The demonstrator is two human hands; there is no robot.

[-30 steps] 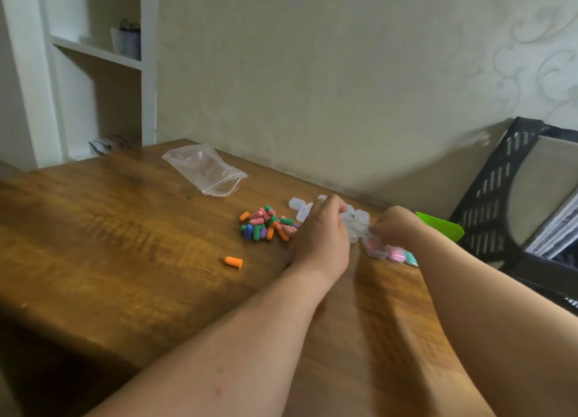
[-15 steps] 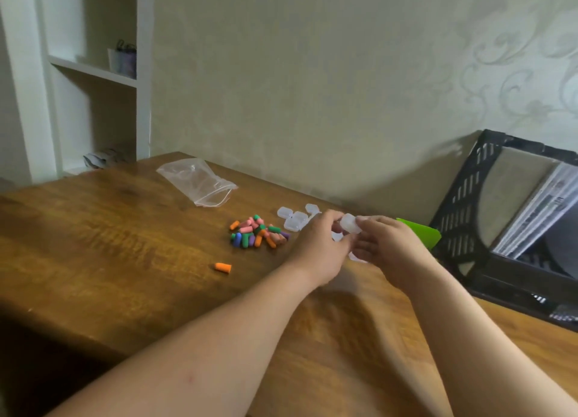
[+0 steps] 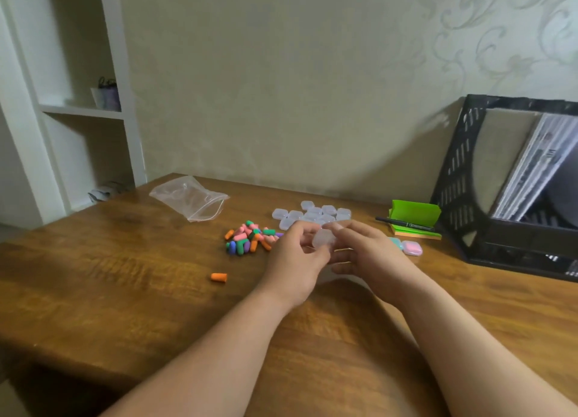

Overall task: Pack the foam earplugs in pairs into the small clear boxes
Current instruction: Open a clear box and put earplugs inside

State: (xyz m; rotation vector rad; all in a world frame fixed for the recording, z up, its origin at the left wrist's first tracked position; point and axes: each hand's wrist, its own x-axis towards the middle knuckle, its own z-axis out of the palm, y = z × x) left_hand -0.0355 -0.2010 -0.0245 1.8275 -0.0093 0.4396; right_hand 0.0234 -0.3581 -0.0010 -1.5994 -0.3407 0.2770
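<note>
Together the left hand (image 3: pixel 294 260) and right hand (image 3: pixel 373 255) pinch one small clear box (image 3: pixel 323 238) between curled fingertips, just right of the earplug pile (image 3: pixel 250 238); spare boxes (image 3: pixel 312 214) lie behind-right of that pile.

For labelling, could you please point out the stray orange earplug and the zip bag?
stray orange earplug (image 3: pixel 218 277): head view, its middle.
zip bag (image 3: pixel 189 197): head view, its middle.

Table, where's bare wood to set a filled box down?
Widest bare wood: the table, left half, bordered by the zip bag, the earplug pile and the lone orange earplug. Also: right front, between the right hand, on the held clear box, and the black file rack. Crowded: the back strip, from pile through empty clear boxes to filled boxes.
</note>
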